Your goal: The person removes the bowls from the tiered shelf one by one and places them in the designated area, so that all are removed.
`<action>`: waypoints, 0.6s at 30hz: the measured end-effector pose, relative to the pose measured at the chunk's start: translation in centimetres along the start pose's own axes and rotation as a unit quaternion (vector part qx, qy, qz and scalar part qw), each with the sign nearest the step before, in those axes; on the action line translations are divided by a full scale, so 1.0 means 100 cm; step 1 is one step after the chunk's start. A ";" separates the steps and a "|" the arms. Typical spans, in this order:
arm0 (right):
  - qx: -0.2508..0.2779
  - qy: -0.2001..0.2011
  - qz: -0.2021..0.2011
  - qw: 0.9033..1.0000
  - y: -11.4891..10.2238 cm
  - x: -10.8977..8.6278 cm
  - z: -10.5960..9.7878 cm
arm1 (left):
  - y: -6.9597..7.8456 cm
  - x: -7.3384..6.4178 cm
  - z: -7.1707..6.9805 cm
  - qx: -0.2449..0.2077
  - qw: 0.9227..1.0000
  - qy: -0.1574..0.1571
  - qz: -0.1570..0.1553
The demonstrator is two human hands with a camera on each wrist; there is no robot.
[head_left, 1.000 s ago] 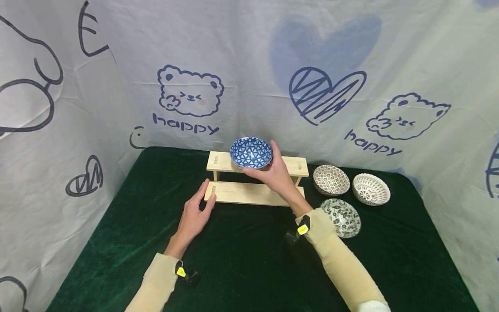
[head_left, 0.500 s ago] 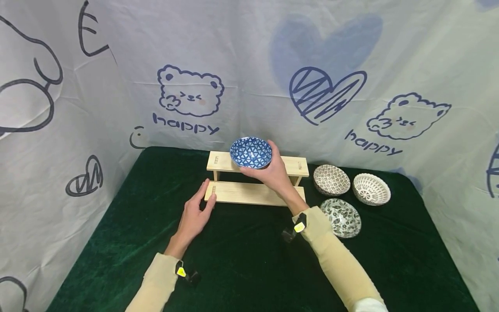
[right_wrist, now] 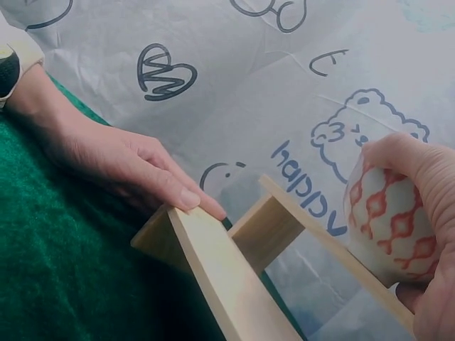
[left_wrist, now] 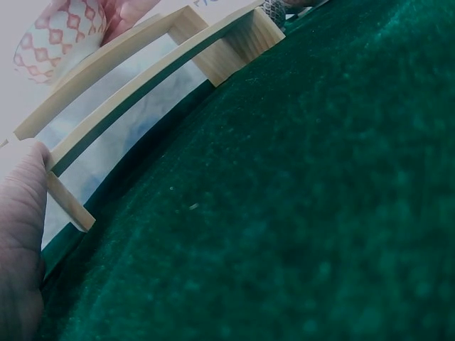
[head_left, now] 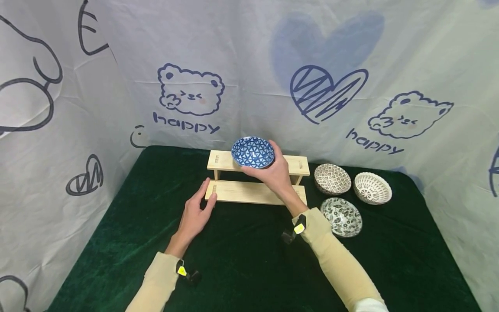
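A small bowl (head_left: 253,152) has a blue triangle-patterned inside and, in the right wrist view, a white outside with reddish motifs. My right hand (head_left: 273,171) grips its right side, thumb at the near rim and fingers round the far side. The bowl is at the upper tier (head_left: 222,161) of a two-tier wooden stand, its base right at the board. My left hand (head_left: 196,213) holds the left end of the lower tier (head_left: 245,192), thumb at the front edge and fingers along the end. In the left wrist view, the thumb (left_wrist: 23,202) touches the stand's corner.
Right of the stand are a brown-and-white checked bowl (head_left: 332,179), a white ribbed-pattern bowl (head_left: 372,188) and a black-and-white floral bowl (head_left: 341,217), near my right sleeve. Dark green cloth (head_left: 241,264) covers the table. A printed white curtain (head_left: 257,52) hangs behind it.
My right hand has shifted its hold on the bowl slightly, its wrist moving a little left. The bowl has edged slightly right on the upper tier. My left hand stays in place.
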State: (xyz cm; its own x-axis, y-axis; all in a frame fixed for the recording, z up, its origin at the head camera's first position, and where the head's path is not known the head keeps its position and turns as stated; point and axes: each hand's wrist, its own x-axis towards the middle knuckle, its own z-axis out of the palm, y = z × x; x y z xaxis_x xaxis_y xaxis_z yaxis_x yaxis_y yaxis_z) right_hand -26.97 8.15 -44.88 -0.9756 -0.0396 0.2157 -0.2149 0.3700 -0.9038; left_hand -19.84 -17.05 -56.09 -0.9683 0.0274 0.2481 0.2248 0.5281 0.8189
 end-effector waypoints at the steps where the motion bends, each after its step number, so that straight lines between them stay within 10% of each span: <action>1: 0.001 0.000 -0.001 1.000 0.000 0.000 0.000 | 0.000 0.000 0.000 0.001 1.000 -0.001 0.000; 18: 0.027 0.001 -0.008 1.000 -0.001 -0.010 -0.017 | -0.002 0.001 0.000 0.002 1.000 0.003 0.001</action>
State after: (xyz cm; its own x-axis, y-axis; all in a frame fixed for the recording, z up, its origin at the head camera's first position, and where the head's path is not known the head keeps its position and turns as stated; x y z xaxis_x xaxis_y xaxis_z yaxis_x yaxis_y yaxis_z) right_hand -25.90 9.70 -44.42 -0.9719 -0.0429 0.2315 -0.2329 0.3193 -0.9186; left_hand -19.93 -17.10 -56.22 -0.9674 0.0239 0.2519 0.2257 0.5322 0.8160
